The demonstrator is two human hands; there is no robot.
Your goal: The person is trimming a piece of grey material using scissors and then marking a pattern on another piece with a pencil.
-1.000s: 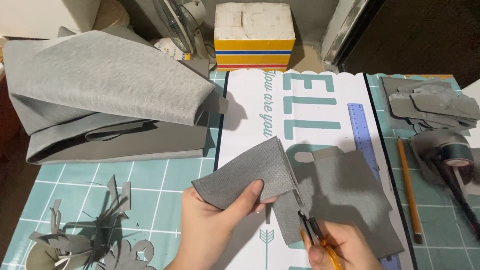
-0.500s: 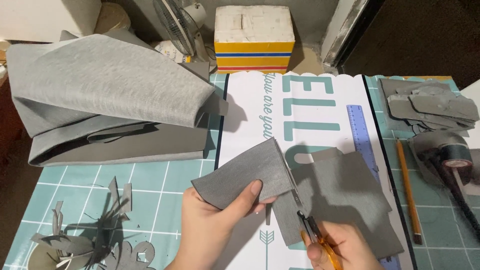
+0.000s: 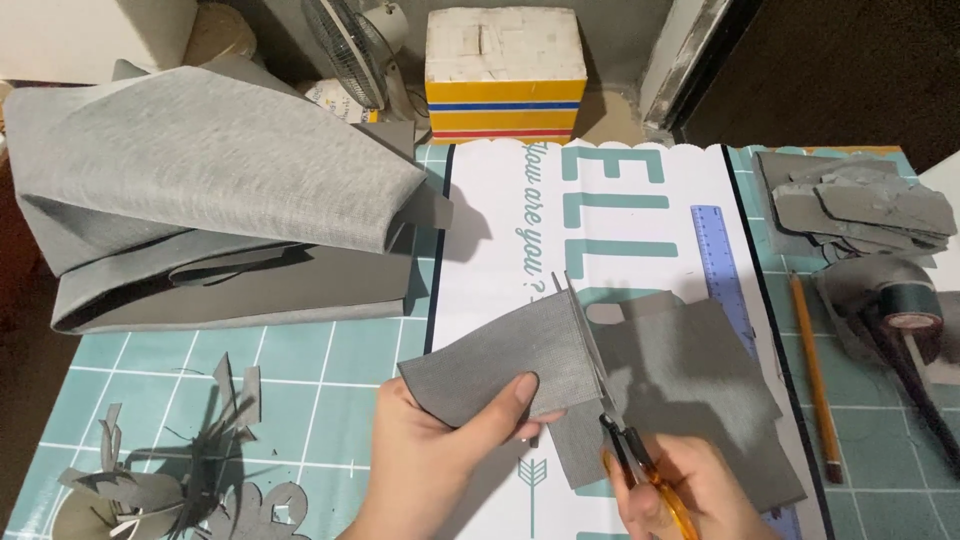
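Here the left hand (image 3: 440,465) is closed on a folded flap of the grey fabric piece (image 3: 640,390), thumb pressed on top, lifting it just off the white printed mat (image 3: 640,230) that serves as the landmark. The right hand (image 3: 690,490) is wrapped around orange-handled scissors (image 3: 620,440), whose blades run up along the flap's right edge, over the mat's lower half. The fabric itself lies on that lower half, its right side reaching toward the blue ruler (image 3: 722,270) at the mat's right border. To cut well, I would judge that the flap should be held taut and the blades kept tight against the fold line, with the thumb well clear of the edge. Off the mat's left side, on the desk (image 3: 330,370), lies a big folded grey cloth (image 3: 200,190); scraps (image 3: 160,470) sit lower left.
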